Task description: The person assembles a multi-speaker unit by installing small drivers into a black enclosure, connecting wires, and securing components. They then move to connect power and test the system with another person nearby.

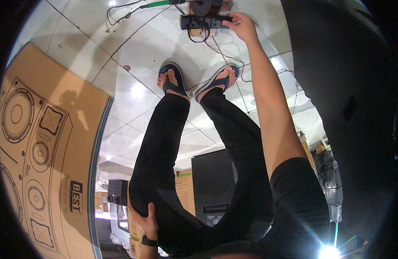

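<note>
While the person bends over in the head view, the right hand (241, 25) reaches far down to a flat black rectangular electronic unit (203, 21) lying on the white tiled floor (134, 52), at the far middle of the scene just beyond the feet; its fingers (232, 19) are pinched on the unit's right end. Thin red and black wires (216, 49) trail from the unit along the floor toward the blue flip-flop sandals (173, 80). A green-tipped cable (153, 4) lies to the far left of the unit. The left hand (146, 222) rests near, on the left thigh of the black trousers (164, 146), fingers curled against the cloth and holding no object, with a black wristband (149, 242) at the wrist. A large brown cardboard box with printed speaker outlines (43, 142) stands at the left, and a big black cabinet (341, 108) fills the right.
</note>
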`<state>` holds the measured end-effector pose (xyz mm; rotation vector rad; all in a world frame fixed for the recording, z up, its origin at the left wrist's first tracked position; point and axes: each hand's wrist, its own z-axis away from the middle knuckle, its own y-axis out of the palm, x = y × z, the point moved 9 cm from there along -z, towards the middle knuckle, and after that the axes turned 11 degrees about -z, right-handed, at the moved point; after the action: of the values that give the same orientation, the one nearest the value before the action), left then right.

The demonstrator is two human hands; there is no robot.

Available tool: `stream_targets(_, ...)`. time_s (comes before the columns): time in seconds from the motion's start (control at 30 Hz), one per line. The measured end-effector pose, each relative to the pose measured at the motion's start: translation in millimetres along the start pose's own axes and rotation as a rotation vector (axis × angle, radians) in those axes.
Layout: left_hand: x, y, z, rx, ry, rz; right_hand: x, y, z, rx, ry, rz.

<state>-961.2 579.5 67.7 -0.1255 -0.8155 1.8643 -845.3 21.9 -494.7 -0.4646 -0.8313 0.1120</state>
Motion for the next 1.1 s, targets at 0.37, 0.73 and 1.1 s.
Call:
stream_targets(0.37,-99,9,-161,-0.050,0.300,0.218,98,-42,-31,-0.155,-0.337,0.104)
stream_targets(0.73,-450,292,-371,0.401,0.642,0.889,110,29,-106,0.272,-0.264,0.325)
stream_targets(1.1,-444,290,-352,0.416,0.647,1.028,50,25,-87,0.293,0.097,-0.269)
